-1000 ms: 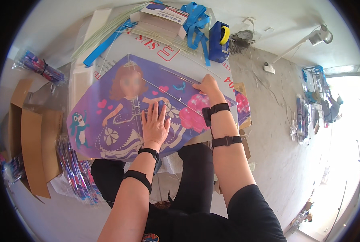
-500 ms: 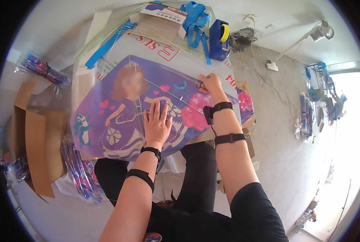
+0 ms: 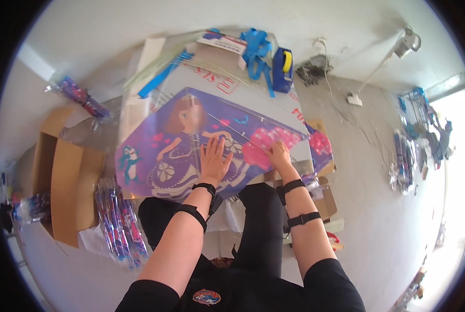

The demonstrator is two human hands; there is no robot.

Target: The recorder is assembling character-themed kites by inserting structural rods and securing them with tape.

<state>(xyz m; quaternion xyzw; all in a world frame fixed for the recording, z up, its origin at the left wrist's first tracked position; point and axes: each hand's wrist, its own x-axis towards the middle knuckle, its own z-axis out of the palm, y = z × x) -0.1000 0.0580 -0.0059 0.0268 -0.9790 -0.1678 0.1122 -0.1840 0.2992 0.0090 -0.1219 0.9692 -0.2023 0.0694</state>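
A purple kite, printed with a figure in a wide dress, pink hearts and pink balloons, lies flat on the board in front of me. Thin rods cross it, one of them a slanting rod. My left hand rests palm down on the dress print with its fingers spread. Beside the pink balloons, my right hand pinches the lower end of the slanting rod; its fingertips partly hide what they grip.
Behind the kite are a small carton, blue ribbon and a blue tape dispenser. An open cardboard box stands left, near bundled packages. More printed film hangs past the board's right edge.
My right hand has left the kite's upper right edge and come down toward me, to the slanting rod's end. My left hand stays flat on the kite. The whole view has shifted slightly.
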